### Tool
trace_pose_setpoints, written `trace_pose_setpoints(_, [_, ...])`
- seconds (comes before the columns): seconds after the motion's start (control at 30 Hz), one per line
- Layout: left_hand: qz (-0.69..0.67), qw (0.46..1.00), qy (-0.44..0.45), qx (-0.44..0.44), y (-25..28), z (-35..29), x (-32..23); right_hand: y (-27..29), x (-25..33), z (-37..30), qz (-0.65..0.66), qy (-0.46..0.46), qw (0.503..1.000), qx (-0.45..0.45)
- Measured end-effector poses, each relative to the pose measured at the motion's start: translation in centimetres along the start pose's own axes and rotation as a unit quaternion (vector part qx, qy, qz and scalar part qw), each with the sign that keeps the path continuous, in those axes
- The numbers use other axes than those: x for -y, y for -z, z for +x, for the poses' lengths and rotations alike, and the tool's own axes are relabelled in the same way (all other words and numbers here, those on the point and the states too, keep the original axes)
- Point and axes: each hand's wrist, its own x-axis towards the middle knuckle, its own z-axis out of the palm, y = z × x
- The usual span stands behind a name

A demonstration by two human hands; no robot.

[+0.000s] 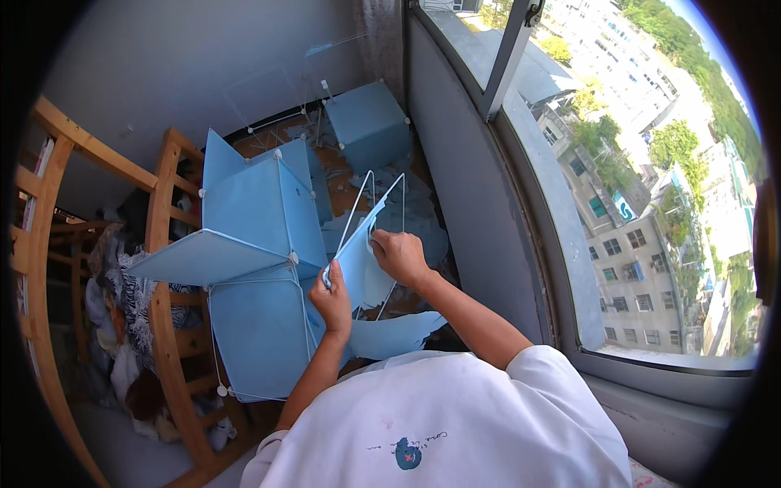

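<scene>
My left hand point(332, 299) is closed on the lower left edge of a light blue plastic panel point(355, 254) with thin white wire rods along its edges. My right hand point(399, 254) pinches at the panel's right side, its fingertips against the torn-looking blue sheet. White wire frame rods point(403, 199) stick up beyond the panel. Just left of my hands stands a blue cube-shelf unit point(252, 211) of panels joined by round white connectors point(294, 256). A loose curved blue sheet point(399, 335) lies below my hands, close to my shirt.
A separate blue panel box point(366, 122) sits in the far corner. Blue scraps point(423, 220) litter the brown floor. Wooden bunk-style ladder frames point(167, 285) stand at left, with heaped clothes point(134, 358) behind. On the right are a grey wall point(472, 179) and a window frame point(508, 61).
</scene>
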Motion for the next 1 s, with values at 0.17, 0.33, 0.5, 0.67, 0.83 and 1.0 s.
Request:
trace_pose_setpoints(0.17, [-0.005,1.000,0.023,0.000,0.0,3.5,0.3,2.0,4.5,-2.3,0.087,0.136,0.986,0.041])
trace_pose_setpoints(0.33, [-0.067,0.995,0.038,-0.056,0.2,5.2,2.0,4.6,3.8,-4.7,0.104,0.191,0.973,0.080])
trace_pose_setpoints(0.5, [-0.096,0.988,0.088,-0.080,1.2,6.8,3.7,8.1,1.1,-7.2,0.060,0.215,0.968,0.119])
trace_pose_setpoints(0.67, [-0.073,0.993,0.098,-0.005,0.6,6.0,1.3,9.4,-3.0,-8.4,0.012,0.173,0.982,0.076])
trace_pose_setpoints(0.83, [-0.160,0.979,0.130,0.002,0.5,6.5,0.8,9.4,-5.9,-10.3,-0.039,0.129,0.990,0.050])
trace_pose_setpoints(1.0, [-0.152,0.978,0.121,0.074,-0.1,6.3,0.6,7.5,-8.3,-11.4,-0.032,0.048,0.998,0.000])
